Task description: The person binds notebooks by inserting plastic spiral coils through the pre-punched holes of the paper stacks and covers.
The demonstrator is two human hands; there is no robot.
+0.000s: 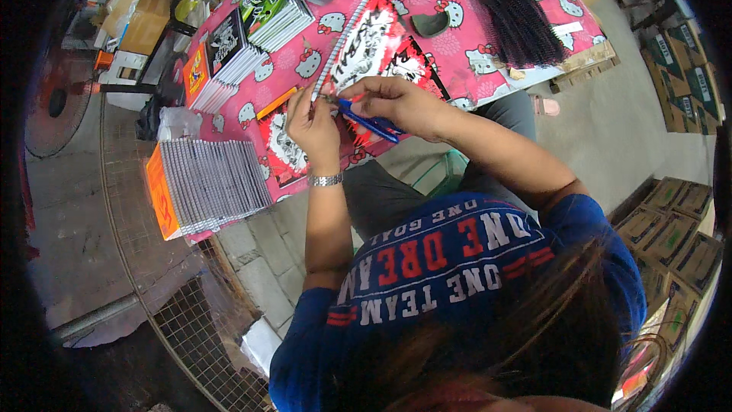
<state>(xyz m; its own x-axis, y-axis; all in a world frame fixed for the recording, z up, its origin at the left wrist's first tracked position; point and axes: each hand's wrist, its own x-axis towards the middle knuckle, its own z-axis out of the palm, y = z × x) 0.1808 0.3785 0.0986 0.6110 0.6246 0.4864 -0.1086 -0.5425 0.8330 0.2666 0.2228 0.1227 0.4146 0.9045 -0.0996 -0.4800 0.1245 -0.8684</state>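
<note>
A spiral notebook point(367, 40) with a red, white and black cover lies on the table, its coil edge running down toward my hands. My left hand point(314, 128) pinches the near end of that coil edge, a metal-band watch on its wrist. In my right hand point(400, 104) are blue-handled pliers point(374, 123); their jaws meet the coil end beside my left fingertips, and the exact contact is hidden. Under and around the hands lie more red, white and black covers point(284, 154). An orange strip-shaped thing point(276, 103) rests just left of my left hand.
Black plastic coils point(518, 29) lie heaped at the right of the pink patterned table point(309, 62). Near them is a dark green dish point(431, 25). Notebook stacks point(210, 183) line the left side, with green-covered ones point(273, 11) farther back. Brown cartons point(671, 221) stand at right.
</note>
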